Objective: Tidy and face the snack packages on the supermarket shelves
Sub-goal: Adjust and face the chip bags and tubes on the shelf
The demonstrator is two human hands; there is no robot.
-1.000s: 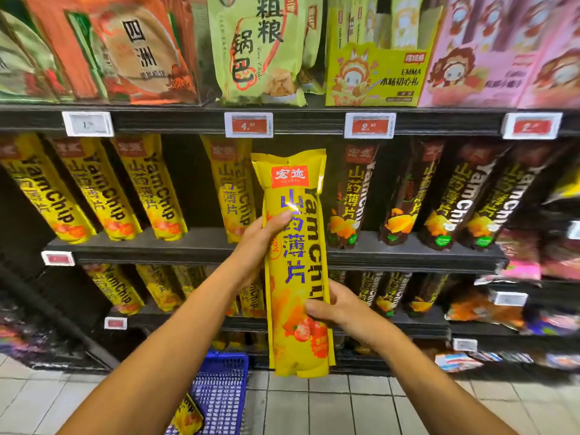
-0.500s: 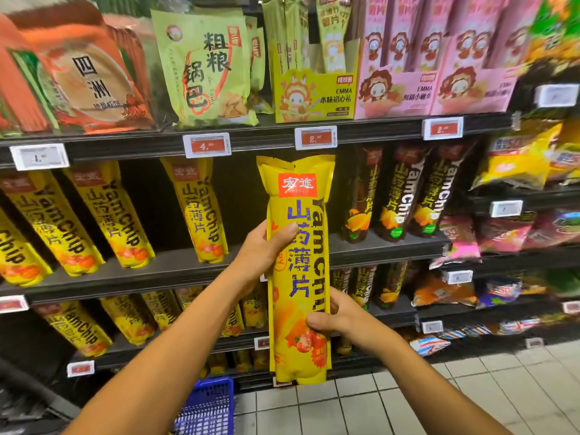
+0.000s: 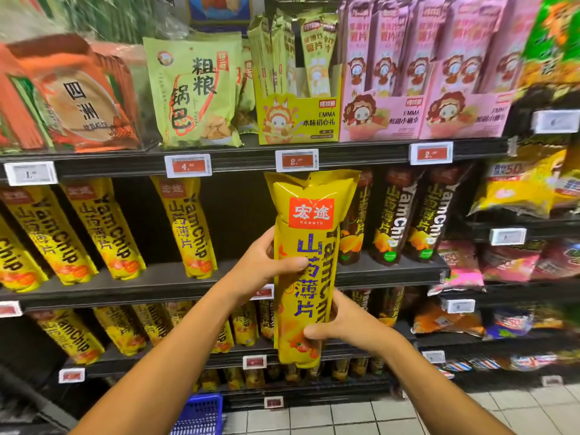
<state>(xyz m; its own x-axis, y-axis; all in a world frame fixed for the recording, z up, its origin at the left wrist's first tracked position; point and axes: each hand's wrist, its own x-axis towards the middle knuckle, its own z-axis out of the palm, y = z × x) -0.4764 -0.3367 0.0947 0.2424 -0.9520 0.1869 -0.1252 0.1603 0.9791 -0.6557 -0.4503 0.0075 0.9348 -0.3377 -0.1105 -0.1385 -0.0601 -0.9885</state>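
I hold a long yellow YamChip package upright in front of the middle shelf. My left hand grips its left edge at mid-height, thumb across the front. My right hand grips its lower right side, fingers curled onto the front. Several yellow YamChip packages lean on the middle shelf to the left, with a dark gap between them and the held one. Dark brown YamChip packages stand just right of it.
The top shelf carries orange bags, a green bag, a yellow display box and pink boxes. More yellow packages fill the lower shelf. A blue basket sits on the tiled floor. Mixed snack bags crowd the right shelves.
The held package has risen and shifted slightly right along the shelf, its top now near the upper shelf edge. The view has swung right. Both hands keep their grip.
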